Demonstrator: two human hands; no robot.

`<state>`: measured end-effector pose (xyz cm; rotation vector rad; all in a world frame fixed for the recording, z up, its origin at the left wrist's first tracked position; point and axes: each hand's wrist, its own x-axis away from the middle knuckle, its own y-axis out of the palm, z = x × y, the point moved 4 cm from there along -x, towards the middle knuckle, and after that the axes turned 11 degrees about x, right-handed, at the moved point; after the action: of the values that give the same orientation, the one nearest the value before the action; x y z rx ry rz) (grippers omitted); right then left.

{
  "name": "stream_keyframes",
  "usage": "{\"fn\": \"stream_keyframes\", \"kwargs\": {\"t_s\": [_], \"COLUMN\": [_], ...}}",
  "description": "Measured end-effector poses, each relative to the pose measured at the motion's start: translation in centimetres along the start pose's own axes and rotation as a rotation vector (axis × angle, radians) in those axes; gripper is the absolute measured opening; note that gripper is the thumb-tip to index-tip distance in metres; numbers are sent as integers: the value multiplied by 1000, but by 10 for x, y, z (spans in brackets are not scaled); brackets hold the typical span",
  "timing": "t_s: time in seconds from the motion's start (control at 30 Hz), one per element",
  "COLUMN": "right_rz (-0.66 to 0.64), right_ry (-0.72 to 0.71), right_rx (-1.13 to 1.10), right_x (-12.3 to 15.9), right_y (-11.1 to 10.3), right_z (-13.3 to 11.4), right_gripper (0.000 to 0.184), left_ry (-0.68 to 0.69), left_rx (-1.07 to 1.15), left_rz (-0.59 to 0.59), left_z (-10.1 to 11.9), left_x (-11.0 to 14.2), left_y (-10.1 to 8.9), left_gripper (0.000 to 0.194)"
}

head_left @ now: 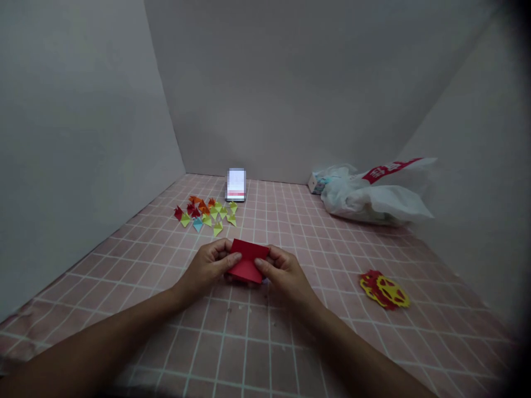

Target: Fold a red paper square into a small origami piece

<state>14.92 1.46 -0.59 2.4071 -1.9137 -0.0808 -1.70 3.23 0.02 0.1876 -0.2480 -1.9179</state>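
Both my hands hold a red sheet of paper (249,260) a little above the tiled surface, in the middle of the head view. A crease or bend runs across it. My left hand (215,260) pinches its left edge, thumb on the near face and fingers mostly behind. On the opposite edge, my right hand (286,271) grips it the same way, its thumb on the paper. Beyond my hands lies a group of small folded paper pieces (206,213) in red, orange, yellow-green and blue.
A lit phone (236,184) stands near the back wall. At the back right, a white plastic bag (373,199) lies beside a small patterned box (316,183). Red and yellow paper cut-outs (384,289) lie to the right. Walls enclose the left, back and right sides.
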Motion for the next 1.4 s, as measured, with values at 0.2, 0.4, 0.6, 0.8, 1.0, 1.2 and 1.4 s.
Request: {"fn": "stream_keyframes", "kwargs": {"t_s": [0.2,0.4,0.6,0.8,1.0,1.2,1.4], "right_rz": [-34,11,44,43,47,43,31], "right_ry": [28,21,29,12,3,-26,-55], "right_rx": [6,-55,-75,-72,-64,-41,-73], "right_x": [1,2,3,5,5,5,6], "right_y": [3,3,2,3,2,3,5], "right_z": [2,-1,-6,-7,-5,-7,-9], "right_gripper": [26,29,29,29,26,22,18], "left_ry": [-38,-60,-50,19,29,96,119], "left_rx": [9,21,-15,-74,-16,12,6], "left_rz": [-14,-41,-16,43,78,85,50], "left_z": [-1,-3,2,14,13,13,16], "left_x": [1,4,7,8,4,3,4], "left_y": [2,4,2,2,0,-2,1], "left_gripper": [27,30,29,34,28,25,23]}}
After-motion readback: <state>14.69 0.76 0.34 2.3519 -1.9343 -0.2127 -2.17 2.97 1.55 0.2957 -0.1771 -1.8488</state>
